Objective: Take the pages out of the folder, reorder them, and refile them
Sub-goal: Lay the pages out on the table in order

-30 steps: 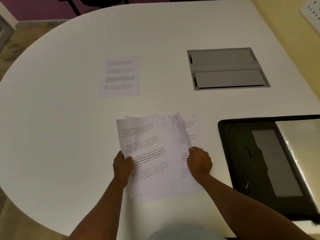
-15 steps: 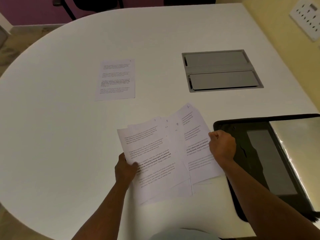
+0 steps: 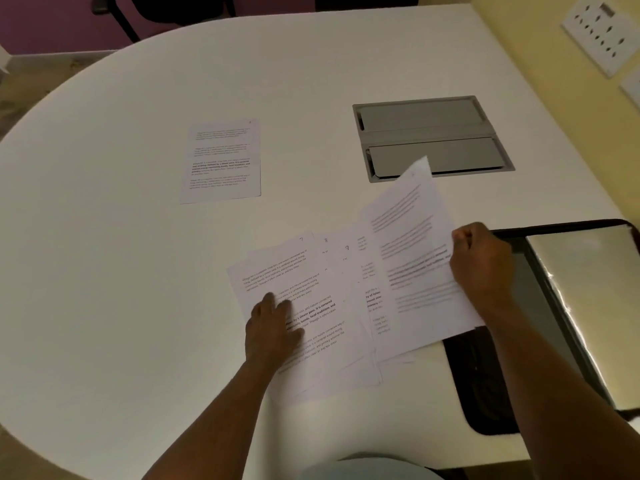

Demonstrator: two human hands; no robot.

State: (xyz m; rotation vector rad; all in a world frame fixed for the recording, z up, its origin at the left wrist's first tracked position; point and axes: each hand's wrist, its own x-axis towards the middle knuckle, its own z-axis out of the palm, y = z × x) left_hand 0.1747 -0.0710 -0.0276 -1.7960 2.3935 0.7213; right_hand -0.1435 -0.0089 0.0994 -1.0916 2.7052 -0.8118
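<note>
A fanned pile of printed pages [image 3: 322, 306] lies on the white table [image 3: 104, 271] in front of me. My left hand [image 3: 273, 327] rests flat on the pile's left side, fingers straight. My right hand [image 3: 481, 265] pinches the right edge of one page [image 3: 408, 251], which is lifted off the pile and tilted, its far corner raised. A single printed page [image 3: 221, 161] lies apart, farther back on the left. The open black folder [image 3: 491, 375] lies at the right, with a shiny clear sleeve [image 3: 588, 299] on its right half.
A grey cable hatch [image 3: 433, 136] is set flush in the table behind the pages. A yellow wall with a socket panel [image 3: 599, 32] runs along the right. A black chair [image 3: 173, 8] stands past the far table edge.
My right hand has pulled one page out of the fan to the right and raised it. My left hand moved from the pile's left edge onto its top.
</note>
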